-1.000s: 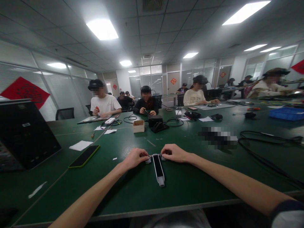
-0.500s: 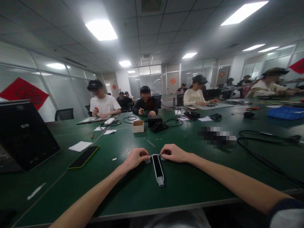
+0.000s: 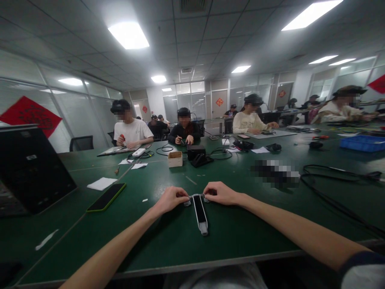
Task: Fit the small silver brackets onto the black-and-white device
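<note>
On the green table in front of me lies a long narrow device (image 3: 200, 212) with a black inset, a pale rim and a grey tapered end toward me. Short dark side pieces stick out at its far end, with a small silvery-grey piece (image 3: 187, 203) on the left and a similar silvery piece (image 3: 206, 200) on the right. My left hand (image 3: 173, 198) is closed in a pinch at the left side piece. On the right side my right hand (image 3: 221, 193) pinches the matching piece. Fingers partly cover both pinched parts.
A green-edged phone (image 3: 106, 197) and white paper (image 3: 101, 183) lie to the left, near a black computer case (image 3: 33, 168). Ahead stand a small cardboard box (image 3: 175, 159) and a black device (image 3: 197, 154). Black cables (image 3: 319, 188) and a blue tray (image 3: 362, 143) are rightward. Several people sit beyond.
Both my hands keep their pinch at the device's far end, with hardly any movement. Across the table, the person in the cream top has moved a hand slightly.
</note>
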`<state>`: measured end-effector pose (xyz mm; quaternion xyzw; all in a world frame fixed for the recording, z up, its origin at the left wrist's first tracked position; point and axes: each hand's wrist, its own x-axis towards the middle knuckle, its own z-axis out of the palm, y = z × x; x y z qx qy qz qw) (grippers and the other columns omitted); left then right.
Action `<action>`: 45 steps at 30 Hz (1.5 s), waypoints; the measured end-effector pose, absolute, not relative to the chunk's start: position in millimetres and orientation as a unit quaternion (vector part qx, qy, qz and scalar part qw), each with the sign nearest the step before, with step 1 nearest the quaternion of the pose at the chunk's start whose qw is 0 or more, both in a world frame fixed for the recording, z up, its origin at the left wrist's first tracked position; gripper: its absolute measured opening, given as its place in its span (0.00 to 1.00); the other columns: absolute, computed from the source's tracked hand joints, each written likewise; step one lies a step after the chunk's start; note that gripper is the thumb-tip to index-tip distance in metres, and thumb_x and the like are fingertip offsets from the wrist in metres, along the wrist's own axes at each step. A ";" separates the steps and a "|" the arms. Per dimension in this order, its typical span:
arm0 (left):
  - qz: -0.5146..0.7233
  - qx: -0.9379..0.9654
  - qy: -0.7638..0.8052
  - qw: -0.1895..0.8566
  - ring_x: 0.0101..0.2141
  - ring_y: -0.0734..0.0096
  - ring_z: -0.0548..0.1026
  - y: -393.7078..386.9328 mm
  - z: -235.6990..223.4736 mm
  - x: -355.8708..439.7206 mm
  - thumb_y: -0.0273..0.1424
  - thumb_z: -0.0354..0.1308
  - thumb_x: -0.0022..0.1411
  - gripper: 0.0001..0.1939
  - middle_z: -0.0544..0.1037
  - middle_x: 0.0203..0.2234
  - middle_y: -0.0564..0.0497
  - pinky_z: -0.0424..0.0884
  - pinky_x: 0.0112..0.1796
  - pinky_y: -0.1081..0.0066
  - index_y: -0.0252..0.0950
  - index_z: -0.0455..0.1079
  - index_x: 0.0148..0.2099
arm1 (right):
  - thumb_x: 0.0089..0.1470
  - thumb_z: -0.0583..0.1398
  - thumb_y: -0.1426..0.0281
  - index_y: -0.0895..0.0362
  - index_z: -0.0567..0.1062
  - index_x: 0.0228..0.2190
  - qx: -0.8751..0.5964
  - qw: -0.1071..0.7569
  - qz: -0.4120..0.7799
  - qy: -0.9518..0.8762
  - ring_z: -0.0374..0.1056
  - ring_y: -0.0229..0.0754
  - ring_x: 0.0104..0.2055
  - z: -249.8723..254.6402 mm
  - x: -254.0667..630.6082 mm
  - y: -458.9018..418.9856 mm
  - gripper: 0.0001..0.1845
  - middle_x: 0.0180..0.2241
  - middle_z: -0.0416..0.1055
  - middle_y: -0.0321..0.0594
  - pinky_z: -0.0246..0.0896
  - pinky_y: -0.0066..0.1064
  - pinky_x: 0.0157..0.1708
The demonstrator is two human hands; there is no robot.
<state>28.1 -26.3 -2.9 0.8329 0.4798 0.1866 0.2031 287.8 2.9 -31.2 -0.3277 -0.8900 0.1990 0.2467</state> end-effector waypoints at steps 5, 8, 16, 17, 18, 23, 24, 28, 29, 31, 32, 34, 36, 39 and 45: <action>0.177 0.836 0.481 0.194 0.33 0.68 0.75 -26.5 -2.1 27.6 0.40 0.56 0.59 0.13 0.80 0.32 0.52 0.67 0.35 0.72 0.37 0.77 0.38 | 0.55 0.58 0.62 0.58 0.76 0.36 -0.332 0.241 0.202 -0.890 0.66 0.39 0.33 -31.1 288.1 2.8 0.13 0.34 0.71 0.40 0.61 0.29 0.32; 0.166 0.838 0.482 0.195 0.32 0.68 0.74 -26.4 -2.0 27.7 0.40 0.55 0.60 0.14 0.79 0.32 0.52 0.66 0.34 0.73 0.37 0.77 0.39 | 0.56 0.58 0.62 0.58 0.76 0.36 -0.336 0.239 0.199 -0.889 0.66 0.39 0.33 -30.6 287.8 2.6 0.13 0.35 0.71 0.40 0.61 0.30 0.33; 0.171 0.841 0.492 0.149 0.29 0.70 0.71 -24.8 -5.8 29.8 0.41 0.56 0.58 0.14 0.77 0.29 0.52 0.61 0.29 0.74 0.37 0.77 0.37 | 0.56 0.57 0.64 0.59 0.76 0.35 -0.324 0.248 0.180 -0.895 0.65 0.38 0.33 -28.7 286.6 0.9 0.12 0.33 0.71 0.40 0.61 0.29 0.32; 0.177 0.836 0.498 0.144 0.29 0.70 0.71 -24.2 -7.0 29.8 0.41 0.57 0.57 0.14 0.77 0.28 0.53 0.61 0.29 0.74 0.37 0.77 0.37 | 0.56 0.57 0.64 0.59 0.76 0.35 -0.325 0.247 0.182 -0.894 0.65 0.38 0.33 -28.6 286.7 0.8 0.12 0.33 0.71 0.40 0.61 0.29 0.32; 0.181 0.833 0.503 0.143 0.28 0.71 0.70 -23.6 -8.0 29.8 0.41 0.57 0.57 0.14 0.76 0.27 0.53 0.60 0.28 0.74 0.37 0.76 0.36 | 0.56 0.57 0.63 0.59 0.76 0.35 -0.326 0.245 0.184 -0.894 0.66 0.38 0.33 -28.4 286.7 0.8 0.12 0.33 0.71 0.40 0.61 0.29 0.32; 0.183 0.820 0.510 0.182 0.26 0.72 0.69 -23.3 -8.2 29.3 0.42 0.58 0.54 0.16 0.74 0.25 0.54 0.60 0.26 0.74 0.36 0.76 0.38 | 0.56 0.57 0.64 0.59 0.76 0.35 -0.330 0.242 0.182 -0.894 0.66 0.39 0.33 -26.8 286.7 -0.1 0.12 0.33 0.71 0.40 0.61 0.30 0.33; 0.184 0.817 0.512 0.192 0.26 0.72 0.69 -23.8 -7.2 29.4 0.42 0.58 0.54 0.16 0.73 0.25 0.54 0.60 0.26 0.74 0.36 0.76 0.38 | 0.56 0.57 0.64 0.59 0.76 0.35 -0.330 0.241 0.182 -0.894 0.66 0.39 0.33 -26.8 286.7 -0.2 0.12 0.33 0.71 0.40 0.61 0.30 0.33; 0.196 0.803 0.518 0.219 0.27 0.71 0.68 -25.0 -4.9 30.5 0.39 0.56 0.55 0.14 0.73 0.25 0.53 0.60 0.27 0.74 0.34 0.76 0.37 | 0.56 0.57 0.63 0.58 0.76 0.35 -0.329 0.242 0.186 -0.894 0.66 0.39 0.33 -28.5 287.1 0.9 0.12 0.34 0.71 0.40 0.61 0.30 0.33; 0.198 0.803 0.517 0.221 0.27 0.71 0.68 -24.7 -5.2 30.7 0.38 0.56 0.56 0.14 0.73 0.25 0.53 0.61 0.27 0.74 0.34 0.75 0.37 | 0.56 0.57 0.63 0.58 0.76 0.35 -0.329 0.244 0.187 -0.893 0.66 0.39 0.33 -29.1 287.2 1.3 0.12 0.34 0.71 0.40 0.61 0.30 0.33; 0.197 0.804 0.518 0.214 0.27 0.71 0.68 -23.7 -6.7 30.6 0.38 0.56 0.56 0.14 0.73 0.25 0.53 0.61 0.27 0.74 0.34 0.75 0.38 | 0.56 0.57 0.62 0.58 0.76 0.35 -0.330 0.246 0.189 -0.892 0.66 0.39 0.33 -29.9 287.5 1.8 0.13 0.34 0.71 0.40 0.61 0.30 0.33; 0.194 0.806 0.520 0.205 0.27 0.71 0.68 -23.1 -7.6 30.4 0.39 0.56 0.55 0.15 0.73 0.26 0.53 0.60 0.27 0.74 0.34 0.75 0.39 | 0.56 0.57 0.62 0.58 0.76 0.35 -0.328 0.246 0.189 -0.892 0.66 0.39 0.33 -29.9 287.6 1.8 0.13 0.34 0.71 0.40 0.61 0.30 0.32; 0.182 0.810 0.524 0.190 0.26 0.71 0.68 -22.5 -9.0 29.8 0.41 0.56 0.55 0.17 0.73 0.26 0.53 0.59 0.26 0.74 0.35 0.75 0.40 | 0.57 0.57 0.62 0.58 0.76 0.36 -0.325 0.246 0.189 -0.893 0.66 0.39 0.33 -29.7 287.7 1.7 0.13 0.34 0.71 0.39 0.61 0.30 0.33; 0.168 0.814 0.523 0.189 0.25 0.72 0.68 -22.8 -9.3 29.4 0.43 0.55 0.56 0.18 0.72 0.25 0.54 0.59 0.26 0.74 0.35 0.75 0.40 | 0.57 0.57 0.62 0.58 0.76 0.36 -0.326 0.245 0.189 -0.893 0.66 0.39 0.33 -29.4 287.7 1.6 0.13 0.34 0.71 0.39 0.61 0.30 0.33; 0.161 0.815 0.521 0.194 0.24 0.72 0.68 -24.5 -7.8 29.6 0.43 0.56 0.56 0.17 0.72 0.23 0.54 0.59 0.25 0.75 0.35 0.75 0.37 | 0.56 0.57 0.63 0.58 0.76 0.35 -0.328 0.245 0.188 -0.893 0.66 0.39 0.33 -29.6 287.4 2.0 0.13 0.34 0.71 0.40 0.61 0.30 0.33; 0.189 0.811 0.528 0.166 0.24 0.72 0.67 -28.1 -3.3 32.4 0.36 0.54 0.55 0.14 0.71 0.23 0.54 0.58 0.24 0.75 0.35 0.75 0.39 | 0.55 0.58 0.64 0.59 0.75 0.37 -0.335 0.254 0.197 -0.886 0.66 0.38 0.32 -31.3 285.7 2.4 0.12 0.33 0.71 0.40 0.61 0.29 0.31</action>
